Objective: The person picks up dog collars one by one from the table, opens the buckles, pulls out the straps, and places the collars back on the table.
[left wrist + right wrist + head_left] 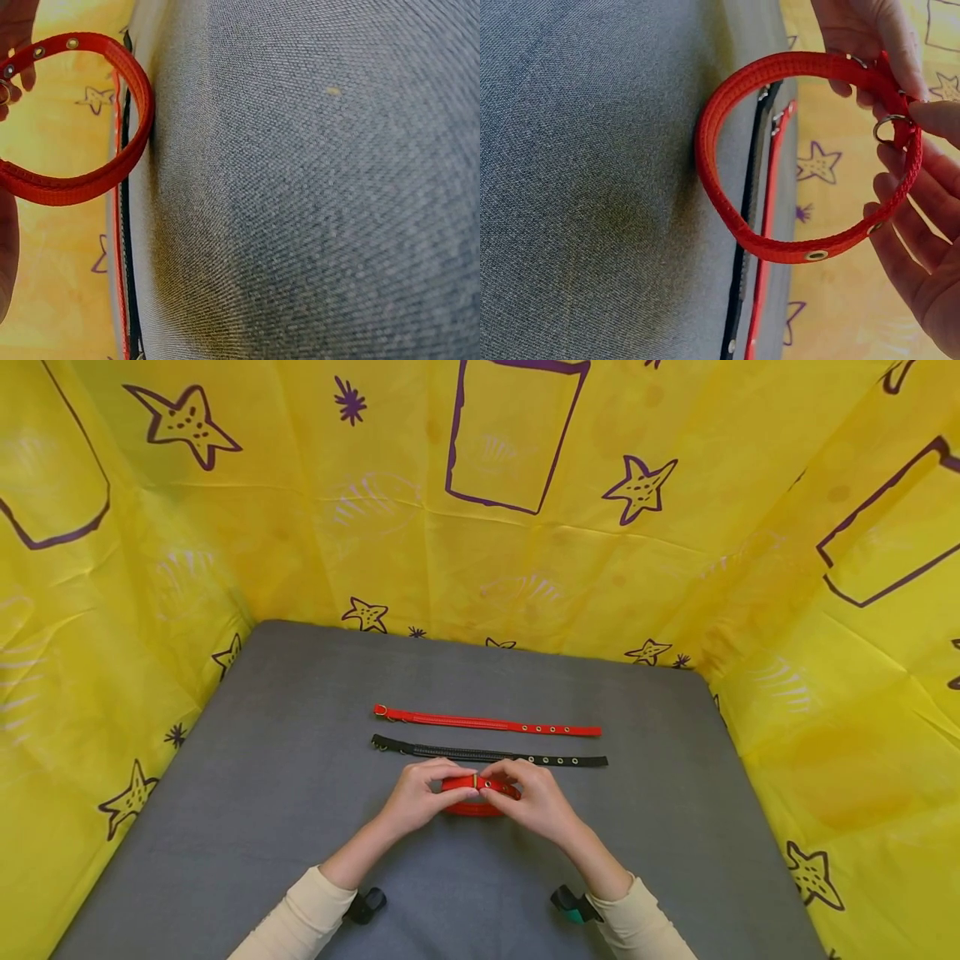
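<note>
A red collar (472, 809) with metal eyelets is bent round into a loop between the two hands, its ends meeting at the buckle. My left hand (417, 795) pinches the buckle end between thumb and fingers. On the other side, my right hand (537, 800) pinches the strap close to the buckle, by the eyelets. The right wrist view shows the strap end at the buckle, with a metal ring (885, 129) hanging there. The bottom of the loop comes down close to the grey table. In the left wrist view, the left hand is mostly out of frame.
Behind the hands, a black collar (465, 753) lies stretched out flat on the grey table (300, 693). Parallel to it and farther back lies another red collar (465, 722). Yellow cloth (300, 552) with drawn starfish surrounds the table's back and sides.
</note>
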Demonstrator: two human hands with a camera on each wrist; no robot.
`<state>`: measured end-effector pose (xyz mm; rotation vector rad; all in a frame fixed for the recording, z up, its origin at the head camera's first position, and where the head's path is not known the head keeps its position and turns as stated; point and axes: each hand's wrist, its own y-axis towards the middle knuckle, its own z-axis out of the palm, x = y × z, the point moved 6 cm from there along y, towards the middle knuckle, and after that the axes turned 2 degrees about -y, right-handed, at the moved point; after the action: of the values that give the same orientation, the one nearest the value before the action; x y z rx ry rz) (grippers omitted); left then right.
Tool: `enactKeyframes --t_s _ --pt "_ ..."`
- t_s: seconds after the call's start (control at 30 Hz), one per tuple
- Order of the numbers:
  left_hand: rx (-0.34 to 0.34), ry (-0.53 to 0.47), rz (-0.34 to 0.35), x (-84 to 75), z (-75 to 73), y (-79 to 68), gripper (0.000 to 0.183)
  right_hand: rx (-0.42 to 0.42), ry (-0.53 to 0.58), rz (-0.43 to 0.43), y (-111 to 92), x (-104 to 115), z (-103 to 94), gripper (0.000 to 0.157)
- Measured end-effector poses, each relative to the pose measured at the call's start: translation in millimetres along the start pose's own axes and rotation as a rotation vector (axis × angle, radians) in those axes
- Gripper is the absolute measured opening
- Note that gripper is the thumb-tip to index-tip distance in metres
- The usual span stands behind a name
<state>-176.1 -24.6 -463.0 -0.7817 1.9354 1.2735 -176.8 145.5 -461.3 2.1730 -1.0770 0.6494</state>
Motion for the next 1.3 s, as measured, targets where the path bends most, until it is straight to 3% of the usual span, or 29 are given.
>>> enactKeyframes --t_s 0.2,0.57,0.7,1.0,1.3 --pt "0.005 0.0 -0.03 23.5 3.2 -6.3 0.029 -0.008 -0.014 -0.004 -0.6 -0.7 -0.6 0.017" --pt "0.004 -0.018 -0.038 27.4 1.2 -7.6 0.029 -0.043 -0.011 -0.006 -2.8 -3.5 -5.0 0.017" --pt "-0.007 -0.02 -0.019 21.2 0.6 -6.5 0.03 -0.033 0.007 0.005 -3.4 -5.3 -5.4 0.018" --pt "-0.005 -0.023 0.024 -11.9 -3.5 3.4 0.027 -0.015 -0.016 -0.013 1.1 -0.1 -2.8 0.02" --pt "-0.012 -0.033 0.026 -9.7 -5.2 2.6 0.029 -0.032 -0.013 -0.003 2.2 -0.5 -4.5 0.017"
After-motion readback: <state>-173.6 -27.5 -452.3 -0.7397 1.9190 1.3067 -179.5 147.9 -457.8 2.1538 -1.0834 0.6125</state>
